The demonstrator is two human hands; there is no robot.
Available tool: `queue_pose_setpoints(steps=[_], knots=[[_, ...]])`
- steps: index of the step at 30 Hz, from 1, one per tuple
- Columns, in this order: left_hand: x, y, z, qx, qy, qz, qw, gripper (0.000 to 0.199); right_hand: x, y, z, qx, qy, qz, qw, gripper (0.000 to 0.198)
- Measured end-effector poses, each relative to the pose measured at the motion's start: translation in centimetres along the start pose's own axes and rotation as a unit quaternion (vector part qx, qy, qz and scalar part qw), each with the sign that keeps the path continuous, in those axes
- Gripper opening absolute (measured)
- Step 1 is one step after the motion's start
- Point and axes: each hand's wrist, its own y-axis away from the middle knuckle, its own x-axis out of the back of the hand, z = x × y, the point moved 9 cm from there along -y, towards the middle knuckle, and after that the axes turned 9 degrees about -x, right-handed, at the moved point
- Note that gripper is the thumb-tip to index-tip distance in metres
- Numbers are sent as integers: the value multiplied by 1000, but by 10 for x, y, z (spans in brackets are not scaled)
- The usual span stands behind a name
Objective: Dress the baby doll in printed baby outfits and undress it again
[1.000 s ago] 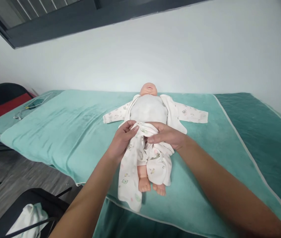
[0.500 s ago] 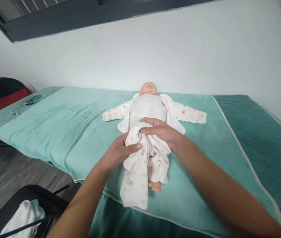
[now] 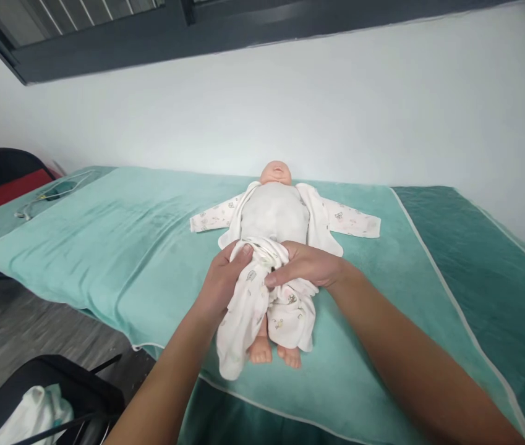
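A baby doll [image 3: 275, 213] lies on its back, feet toward me, on a green sheet. Its white printed jacket [image 3: 352, 225] is spread wide, with the sleeves stretched out to both sides. White patterned baby pants [image 3: 242, 312] are bunched over the doll's hips and legs. My left hand [image 3: 222, 278] pinches the pants at the left of the waist, thumb on top. On the other side my right hand [image 3: 306, 264] grips the gathered cloth near the crotch. One pant leg covers the doll's right-side leg; the other hangs loose beside the bare left-side leg. Both feet show.
The green sheet [image 3: 160, 235] covers a table against a white wall [image 3: 336, 111]. A thin cord [image 3: 58, 191] lies at the far left. Black chairs stand left, the near chair [image 3: 86, 389] holding a white cloth [image 3: 34, 414]. A dark window frame [image 3: 197, 37] runs above.
The loose pant leg has swung left, uncovering the doll's second foot. My left hand has shifted up along the waist, and my right hand has moved slightly down.
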Motion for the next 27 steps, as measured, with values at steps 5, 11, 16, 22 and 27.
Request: queue_pose_setpoints(steps=[5, 11, 16, 22, 27], knots=[[-8, 17, -10, 68, -51, -113, 990, 40, 12, -5, -1, 49, -80, 56, 994, 33], [1, 27, -6, 32, 61, 2, 998, 33, -2, -4, -16, 86, 46, 74, 992, 30], [-1, 51, -9, 52, 103, 62, 991, 42, -14, -5, -15, 54, 178, 59, 981, 31], [-8, 99, -14, 113, 116, 161, 974, 58, -16, -4, -15, 11, 352, 118, 929, 16], [-7, 127, -21, 99, 109, 249, 957, 57, -20, -6, -7, -25, 396, 117, 910, 9]])
